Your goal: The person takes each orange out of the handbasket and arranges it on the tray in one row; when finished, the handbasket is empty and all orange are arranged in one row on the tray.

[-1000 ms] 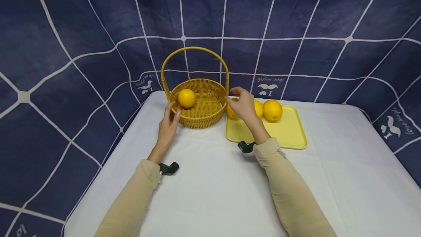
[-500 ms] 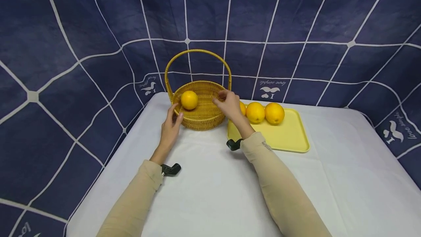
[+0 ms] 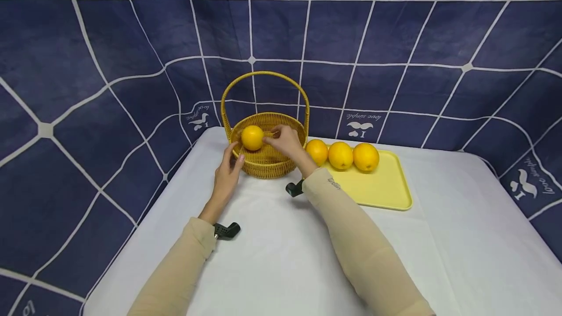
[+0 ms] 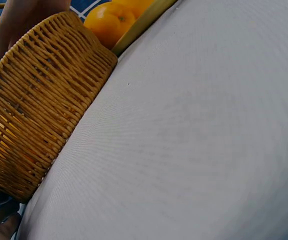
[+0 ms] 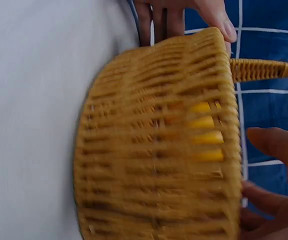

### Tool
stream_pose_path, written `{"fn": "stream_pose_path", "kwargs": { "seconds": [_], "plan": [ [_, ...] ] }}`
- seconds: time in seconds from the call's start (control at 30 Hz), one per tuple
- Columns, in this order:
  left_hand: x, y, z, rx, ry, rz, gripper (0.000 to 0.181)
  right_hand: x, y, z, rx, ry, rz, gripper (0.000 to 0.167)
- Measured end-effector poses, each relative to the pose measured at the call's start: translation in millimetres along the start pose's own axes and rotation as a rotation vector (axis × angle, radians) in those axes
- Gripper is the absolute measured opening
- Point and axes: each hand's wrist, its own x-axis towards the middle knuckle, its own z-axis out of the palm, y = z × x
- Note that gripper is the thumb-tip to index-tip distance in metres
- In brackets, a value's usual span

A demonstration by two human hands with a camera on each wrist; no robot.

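Observation:
A wicker basket (image 3: 268, 170) with a tall handle stands at the back, one orange (image 3: 252, 137) inside at its left. My left hand (image 3: 225, 177) holds the basket's left side; in the right wrist view that hand (image 5: 184, 12) has its thumb at the rim and fingers along the outer wall. Over the basket's inside, my right hand (image 3: 286, 143) has its fingertips close to the orange's right side; contact cannot be told. The right wrist view shows this hand (image 5: 279, 185) with fingers apart, partly hidden by the wicker wall, through which the orange (image 5: 206, 135) shows.
Right of the basket lies a yellow tray (image 3: 382, 187) with three oranges in a row along its back left, the nearest (image 3: 317, 152) close to the basket. A dark blue patterned cloth (image 3: 342, 28) hangs behind the white table (image 3: 272, 257).
My right hand has moved left from above the tray's left orange, across the basket's right rim, to beside the orange inside. My left hand has stayed at the basket's left side.

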Motion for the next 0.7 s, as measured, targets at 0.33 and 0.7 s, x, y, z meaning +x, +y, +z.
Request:
{"fn": "stream_pose_path", "kwargs": {
  "seconds": [0.33, 0.7],
  "plan": [
    [0.1, -1.4, 0.9, 0.007, 0.002, -0.018, 0.056, 17.5, -3, 27, 0.097, 0.006, 0.066, 0.065],
    [-0.1, 0.7, 0.6, 0.014, 0.015, -0.019, 0.056, 30.9, -1, 46, 0.043, -0.135, -0.027, 0.07]
  ]
}}
